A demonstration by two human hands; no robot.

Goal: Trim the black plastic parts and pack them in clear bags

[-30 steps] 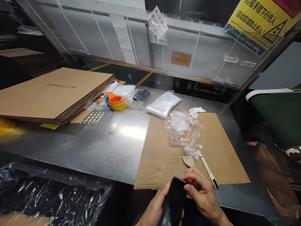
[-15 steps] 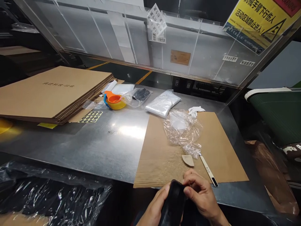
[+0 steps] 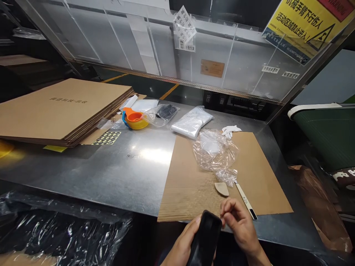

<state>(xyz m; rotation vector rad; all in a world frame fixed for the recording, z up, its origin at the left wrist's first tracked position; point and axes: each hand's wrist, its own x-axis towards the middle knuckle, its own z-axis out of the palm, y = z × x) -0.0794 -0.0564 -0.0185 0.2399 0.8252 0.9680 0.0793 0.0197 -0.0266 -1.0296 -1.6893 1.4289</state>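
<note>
At the bottom of the view my left hand (image 3: 183, 245) is wrapped round a black phone (image 3: 205, 238), held below the table's front edge. My right hand (image 3: 240, 225) is beside the phone's top corner, fingers curled and pinched together; I cannot make out anything in them. Just beyond my hands lies a brown cardboard sheet (image 3: 257, 173) on the metal table (image 3: 124, 166). On the sheet rest a crumpled clear plastic bag (image 3: 216, 153), a small beige wedge-shaped piece (image 3: 222, 188) and a thin metal strip with a black tip (image 3: 246, 201).
A stack of flat cardboard (image 3: 61, 109) fills the left of the table, with a sticker sheet (image 3: 107, 137) beside it. Orange and yellow bowls (image 3: 135, 118), bagged items (image 3: 192, 122) and a white glove (image 3: 231, 130) lie further back. A clear guard panel (image 3: 166, 48) stands behind. Black plastic wrap (image 3: 61, 229) sits lower left.
My right hand has lifted its fingers off the phone's top and drawn them into a pinch to the right. The phone has risen slightly in my left hand.
</note>
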